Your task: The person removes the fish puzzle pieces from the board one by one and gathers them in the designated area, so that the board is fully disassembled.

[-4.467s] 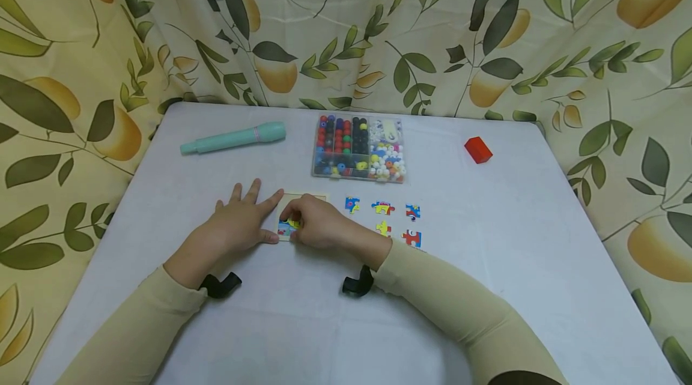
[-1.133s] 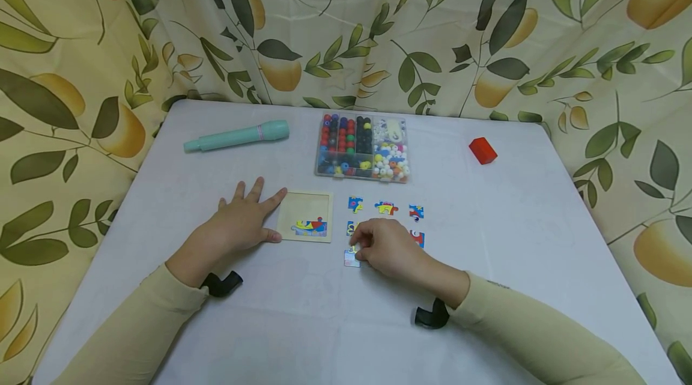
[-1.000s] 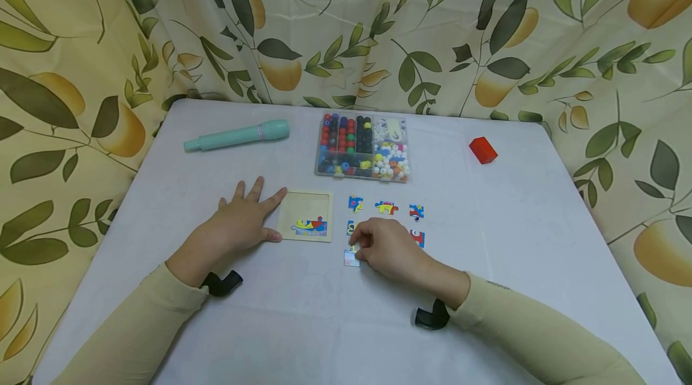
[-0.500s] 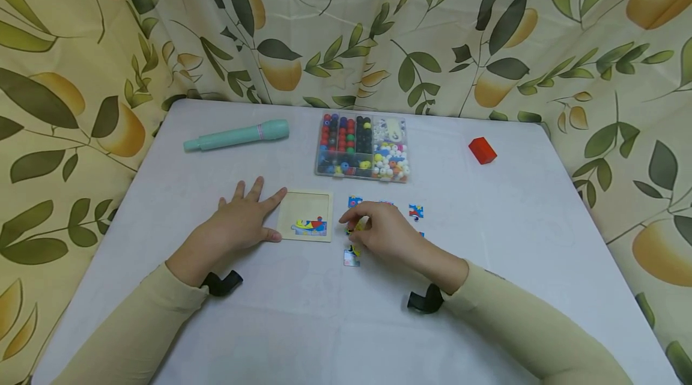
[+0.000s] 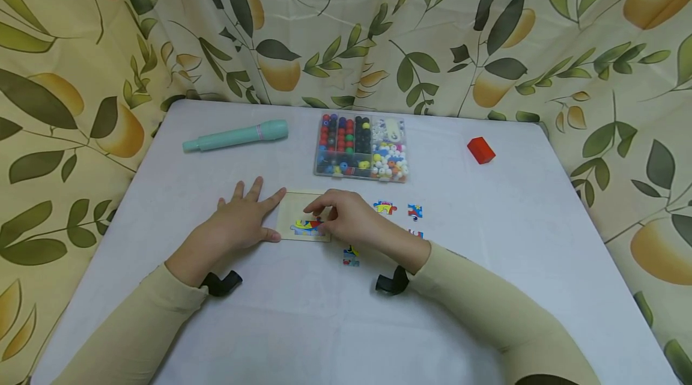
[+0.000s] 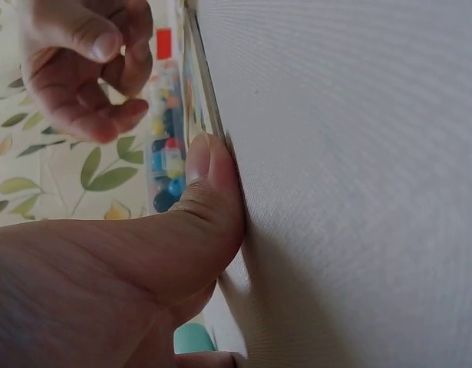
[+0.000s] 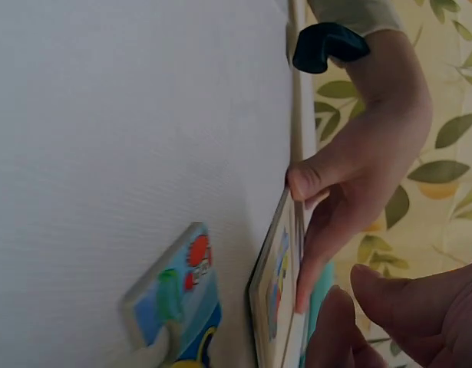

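My left hand (image 5: 240, 220) lies with fingers spread on the table, its thumb and index finger touching the left edge of a square wooden puzzle tray (image 5: 286, 199). In the tray's lower part lie joined colourful jigsaw pieces (image 5: 306, 227), their right end partly covered by my right hand (image 5: 348, 217). That hand hovers over the tray's right side, fingers loosely bent. Thumb and index fingertips stand apart in the right wrist view, with nothing seen between them. A loose jigsaw piece (image 5: 351, 257) lies below the right hand and shows large in the right wrist view.
More loose jigsaw pieces (image 5: 385, 208) lie right of the tray, some hidden by the right hand and forearm. Behind stands a clear compartment box of beads (image 5: 360, 148). A mint-green tube (image 5: 236, 136) lies back left, a red block (image 5: 481, 150) back right.
The right hand left the tray, went to the loose pieces at right, and is now back over the tray. The joined pieces shifted rightward within it. My left hand stayed at the tray's edge.
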`<action>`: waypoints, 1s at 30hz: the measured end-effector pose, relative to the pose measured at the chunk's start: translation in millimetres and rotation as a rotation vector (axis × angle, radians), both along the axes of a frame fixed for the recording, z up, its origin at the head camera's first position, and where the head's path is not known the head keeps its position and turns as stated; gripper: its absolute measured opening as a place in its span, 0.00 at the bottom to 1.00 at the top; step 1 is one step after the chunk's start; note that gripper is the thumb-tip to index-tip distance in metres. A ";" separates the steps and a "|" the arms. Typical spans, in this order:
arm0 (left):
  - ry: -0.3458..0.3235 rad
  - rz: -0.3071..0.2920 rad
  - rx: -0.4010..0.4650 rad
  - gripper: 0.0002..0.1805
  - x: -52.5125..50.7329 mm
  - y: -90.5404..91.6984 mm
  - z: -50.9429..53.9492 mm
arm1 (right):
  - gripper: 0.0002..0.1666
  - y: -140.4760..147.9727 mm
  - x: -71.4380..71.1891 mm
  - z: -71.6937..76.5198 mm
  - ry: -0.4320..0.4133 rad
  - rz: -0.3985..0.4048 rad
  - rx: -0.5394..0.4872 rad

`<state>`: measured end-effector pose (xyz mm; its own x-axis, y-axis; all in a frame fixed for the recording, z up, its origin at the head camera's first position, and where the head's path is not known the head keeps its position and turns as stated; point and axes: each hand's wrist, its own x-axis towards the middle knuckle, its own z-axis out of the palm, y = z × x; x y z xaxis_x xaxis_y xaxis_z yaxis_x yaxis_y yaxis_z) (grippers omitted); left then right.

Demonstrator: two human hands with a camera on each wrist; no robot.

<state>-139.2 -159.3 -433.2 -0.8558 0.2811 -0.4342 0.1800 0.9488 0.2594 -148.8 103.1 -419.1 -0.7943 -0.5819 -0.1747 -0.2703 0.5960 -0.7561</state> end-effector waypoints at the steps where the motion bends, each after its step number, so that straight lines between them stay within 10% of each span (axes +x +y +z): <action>1: 0.003 -0.002 -0.001 0.56 -0.1 -0.1 0.1 | 0.22 -3.6 -1.8 -0.1 -0.001 0.010 -0.001; 30: 0.023 -0.010 0.008 0.55 3.3 0.7 6.1 | 0.17 -28.2 -13.2 -9.3 -0.004 0.139 0.168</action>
